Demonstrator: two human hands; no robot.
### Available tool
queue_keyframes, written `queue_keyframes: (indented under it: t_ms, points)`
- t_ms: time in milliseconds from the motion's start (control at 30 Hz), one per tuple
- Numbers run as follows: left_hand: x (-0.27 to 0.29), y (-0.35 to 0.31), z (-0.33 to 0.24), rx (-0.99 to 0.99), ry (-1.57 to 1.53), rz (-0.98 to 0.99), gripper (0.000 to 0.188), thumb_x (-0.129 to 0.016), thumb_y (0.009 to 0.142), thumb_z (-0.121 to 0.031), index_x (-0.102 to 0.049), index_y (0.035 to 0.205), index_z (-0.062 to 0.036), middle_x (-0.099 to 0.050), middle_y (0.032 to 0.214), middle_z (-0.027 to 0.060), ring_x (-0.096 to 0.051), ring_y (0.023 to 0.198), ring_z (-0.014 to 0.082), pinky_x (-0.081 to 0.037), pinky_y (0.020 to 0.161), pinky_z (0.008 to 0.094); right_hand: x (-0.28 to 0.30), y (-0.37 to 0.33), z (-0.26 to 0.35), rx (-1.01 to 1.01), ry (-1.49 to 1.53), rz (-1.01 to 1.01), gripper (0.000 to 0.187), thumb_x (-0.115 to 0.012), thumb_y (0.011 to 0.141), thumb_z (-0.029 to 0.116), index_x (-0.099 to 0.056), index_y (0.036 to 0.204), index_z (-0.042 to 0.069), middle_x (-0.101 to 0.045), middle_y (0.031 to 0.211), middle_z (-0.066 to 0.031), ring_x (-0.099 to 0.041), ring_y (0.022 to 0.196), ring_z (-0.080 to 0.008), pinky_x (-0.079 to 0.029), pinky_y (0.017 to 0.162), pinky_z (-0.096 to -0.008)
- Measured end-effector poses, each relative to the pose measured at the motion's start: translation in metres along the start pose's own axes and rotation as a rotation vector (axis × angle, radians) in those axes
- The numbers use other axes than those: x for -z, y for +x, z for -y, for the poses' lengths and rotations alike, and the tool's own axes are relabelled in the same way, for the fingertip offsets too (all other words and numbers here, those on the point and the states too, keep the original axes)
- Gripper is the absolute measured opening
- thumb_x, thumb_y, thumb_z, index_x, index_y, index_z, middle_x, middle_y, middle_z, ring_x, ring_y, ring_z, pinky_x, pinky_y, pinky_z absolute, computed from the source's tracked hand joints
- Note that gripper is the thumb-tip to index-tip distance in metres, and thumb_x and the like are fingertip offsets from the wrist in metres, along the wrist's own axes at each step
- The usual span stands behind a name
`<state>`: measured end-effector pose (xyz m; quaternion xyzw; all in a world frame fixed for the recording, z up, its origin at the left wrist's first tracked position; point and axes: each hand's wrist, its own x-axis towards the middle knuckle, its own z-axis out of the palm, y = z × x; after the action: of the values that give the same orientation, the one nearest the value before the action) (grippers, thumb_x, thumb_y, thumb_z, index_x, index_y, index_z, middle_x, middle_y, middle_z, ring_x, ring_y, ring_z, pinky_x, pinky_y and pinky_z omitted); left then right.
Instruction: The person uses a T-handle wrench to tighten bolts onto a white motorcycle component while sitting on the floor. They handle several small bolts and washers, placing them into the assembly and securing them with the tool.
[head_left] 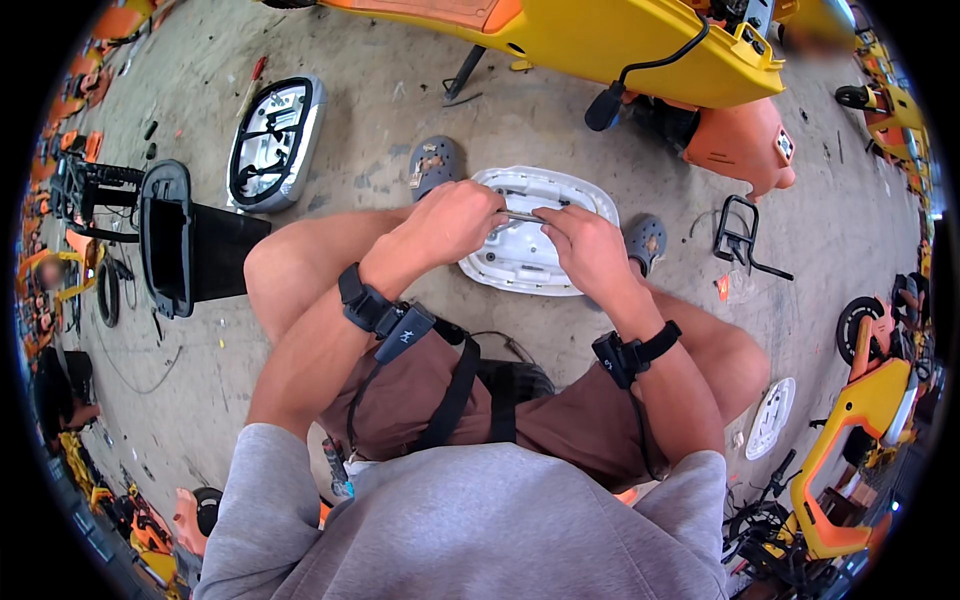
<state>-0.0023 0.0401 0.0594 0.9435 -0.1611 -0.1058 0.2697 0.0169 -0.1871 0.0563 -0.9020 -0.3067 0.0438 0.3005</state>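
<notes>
On the grey concrete floor (375, 125), between two grey perforated clogs (432, 168), lies a white oval plastic shell (530, 274). Over it, left hand (452, 222) and right hand (592, 252) both pinch a thin grey metal strip (522, 215), fingers nearly closed. Looks partway to me: strip held, not fitted; fastenings in the shell, can't tell. White square label (785, 148) on the orange plastic panel (738, 150): too small to read.

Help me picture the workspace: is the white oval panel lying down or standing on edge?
Lying down: the white oval panel shows its broad face from above, beneath the left hand and right hand.
</notes>
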Motion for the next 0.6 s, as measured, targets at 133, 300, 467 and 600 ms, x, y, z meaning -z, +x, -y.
queue_keyframes:
  t_ms: [133,300,467,600]
  points:
    - [0.0027,-0.0027,-0.0005,0.0,-0.007,0.003,0.019,-0.065,0.09,-0.018,-0.072,0.094,-0.0009,-0.069,0.09,0.0181,-0.064,0.089,0.0387,-0.052,0.077,0.0468,0.0033,0.0012,0.0021,0.004,-0.039,0.044,0.023,-0.066,0.084,0.008,-0.073,0.107,0.009,-0.067,0.085,-0.0123,-0.066,0.079,-0.0335,-0.052,0.069,-0.0434]
    - [0.0049,-0.0041,-0.0006,-0.007,-0.012,0.01,0.019,-0.064,0.09,-0.018,-0.072,0.095,-0.0014,-0.069,0.09,0.0182,-0.064,0.089,0.0388,-0.052,0.077,0.047,0.0037,0.0009,0.0043,0.019,-0.031,0.02,0.023,-0.065,0.086,0.009,-0.073,0.108,0.01,-0.067,0.084,-0.0119,-0.066,0.078,-0.0328,-0.053,0.069,-0.0424]
    - [0.0055,-0.0035,-0.0023,-0.013,0.003,-0.003,0.02,-0.064,0.09,-0.018,-0.072,0.095,-0.0006,-0.069,0.09,0.0197,-0.064,0.088,0.0395,-0.051,0.077,0.0473,0.0042,0.0006,0.0038,0.041,-0.037,0.012,0.023,-0.065,0.086,0.009,-0.073,0.107,0.009,-0.066,0.083,-0.0114,-0.066,0.079,-0.0317,-0.053,0.069,-0.0416]
    - [0.0058,-0.0039,-0.0008,-0.041,-0.008,-0.037,0.02,-0.064,0.09,-0.018,-0.072,0.094,-0.0001,-0.069,0.089,0.0204,-0.064,0.086,0.0401,-0.051,0.076,0.0478,0.0051,0.0018,0.0045,0.046,-0.039,-0.001,0.021,-0.066,0.086,0.01,-0.073,0.106,0.008,-0.066,0.081,-0.0112,-0.066,0.078,-0.0313,-0.052,0.069,-0.0417]
